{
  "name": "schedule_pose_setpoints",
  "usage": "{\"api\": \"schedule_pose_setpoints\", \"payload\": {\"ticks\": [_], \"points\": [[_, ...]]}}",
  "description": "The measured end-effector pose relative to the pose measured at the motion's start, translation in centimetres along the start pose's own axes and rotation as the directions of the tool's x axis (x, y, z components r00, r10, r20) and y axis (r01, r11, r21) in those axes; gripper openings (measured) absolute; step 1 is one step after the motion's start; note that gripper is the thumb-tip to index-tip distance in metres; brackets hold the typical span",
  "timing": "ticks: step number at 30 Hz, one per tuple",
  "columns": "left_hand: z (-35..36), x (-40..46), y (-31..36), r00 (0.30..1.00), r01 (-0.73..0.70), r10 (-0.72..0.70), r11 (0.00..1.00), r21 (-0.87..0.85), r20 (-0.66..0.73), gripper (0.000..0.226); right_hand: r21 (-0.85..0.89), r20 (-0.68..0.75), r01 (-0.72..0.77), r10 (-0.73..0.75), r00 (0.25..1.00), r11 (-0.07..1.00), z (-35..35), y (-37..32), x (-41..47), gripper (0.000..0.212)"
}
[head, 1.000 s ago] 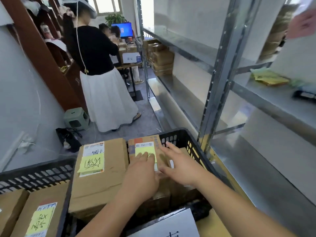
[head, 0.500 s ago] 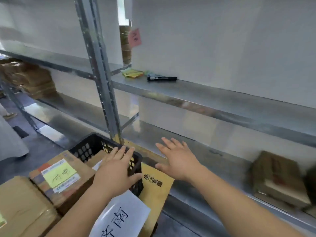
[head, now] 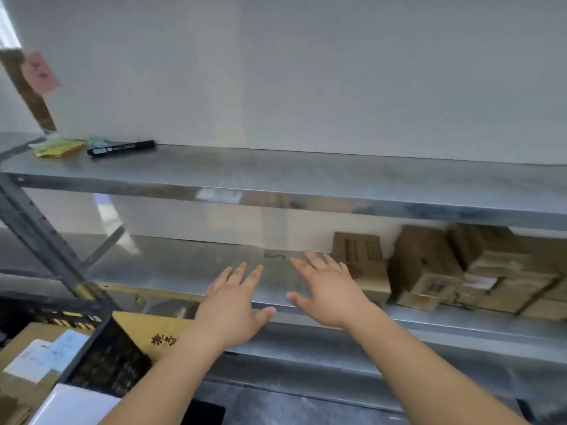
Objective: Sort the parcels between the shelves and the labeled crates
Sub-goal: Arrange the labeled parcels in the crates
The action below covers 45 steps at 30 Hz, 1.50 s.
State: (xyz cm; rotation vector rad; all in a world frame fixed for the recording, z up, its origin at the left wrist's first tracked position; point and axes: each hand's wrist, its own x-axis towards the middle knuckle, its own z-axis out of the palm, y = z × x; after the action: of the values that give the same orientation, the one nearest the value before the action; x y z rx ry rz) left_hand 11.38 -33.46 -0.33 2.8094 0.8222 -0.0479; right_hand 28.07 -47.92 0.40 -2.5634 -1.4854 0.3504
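**Both hands empty, reaching toward the lower shelf**

At far left a black crate [head: 104, 354] sits low in the frame, with a parcel [head: 33, 357] inside bearing white labels. A white sheet [head: 73, 406] hangs on the crate's near side, and a yellow carton [head: 153, 332] with dark characters stands just beside the crate, against the rack. A grey upright [head: 40, 240] rises slantwise above them.

On the upper shelf [head: 306, 176], at its left end, lie sticky notes [head: 58, 147] and a black marker [head: 121, 147], close together. A pink note [head: 40, 73] is stuck higher up.

The left hand [head: 233, 308] is held out flat, fingers straight and spread, holding nothing, over the front edge of the lower shelf [head: 184, 271]. The right hand [head: 328, 289] is just beside it, likewise flat and empty, fingers pointing toward the shelf's back. Whether either palm touches the metal cannot be told.

To the right, brown boxes [head: 429, 268] crowd the lower shelf; the nearest one [head: 359, 256] stands just beyond the right fingertips.
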Motion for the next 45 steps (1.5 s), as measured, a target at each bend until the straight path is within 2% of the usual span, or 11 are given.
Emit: {"api": "schedule_pose_setpoints", "payload": {"ticks": [7,15,19,23,28,31,36,39,42,45], "points": [[4.7,6.7,10.9,0.986,-0.097,0.099,0.995,-0.02,0.136,0.09,0.05,0.053,-0.137,0.135,0.989,0.989,0.1,13.4,-1.4,0.08],[8.2,13.3,15.9,0.977,-0.091,0.098,0.995,-0.047,0.188,0.081,0.145,0.122,-0.178,0.161,0.979,0.973,1.8,21.7,1.8,0.086],[10.3,16.9,15.6,0.971,-0.098,0.108,0.994,-0.057,0.212,0.076,0.155,0.181,-0.187,0.158,0.971,0.97,2.9,23.0,3.6,0.075],[12.6,20.3,14.4,0.964,-0.067,0.091,0.992,-0.104,0.249,0.082,0.233,0.201,-0.26,0.215,0.956,0.937,3.6,23.5,5.7,0.074],[12.7,22.3,14.2,0.953,-0.038,0.128,0.949,-0.313,0.273,0.078,0.32,0.23,-0.355,0.291,0.929,0.878,3.8,23.3,7.2,0.088],[12.4,23.1,13.9,0.952,0.03,0.111,0.893,-0.45,0.284,0.078,0.371,0.25,-0.412,0.338,0.907,0.832,3.5,23.1,7.9,0.096],[12.3,24.1,13.6,0.936,0.1,0.122,0.807,-0.582,0.33,0.07,0.541,0.225,-0.382,0.308,0.924,0.749,2.6,23.5,8.3,0.092],[11.7,23.5,13.6,0.931,0.106,0.127,0.804,-0.585,0.343,0.069,0.581,0.217,-0.377,0.309,0.926,0.721,2.8,23.5,7.7,0.102],[11.3,22.2,13.2,0.927,0.088,0.124,0.845,-0.527,0.355,0.073,0.589,0.209,-0.399,0.344,0.915,0.703,3.7,23.0,6.1,0.117],[11.5,20.2,13.0,0.955,0.034,0.105,0.891,-0.452,0.278,0.057,0.596,0.201,-0.39,0.34,0.919,0.702,5.4,22.2,3.9,0.141]]}}
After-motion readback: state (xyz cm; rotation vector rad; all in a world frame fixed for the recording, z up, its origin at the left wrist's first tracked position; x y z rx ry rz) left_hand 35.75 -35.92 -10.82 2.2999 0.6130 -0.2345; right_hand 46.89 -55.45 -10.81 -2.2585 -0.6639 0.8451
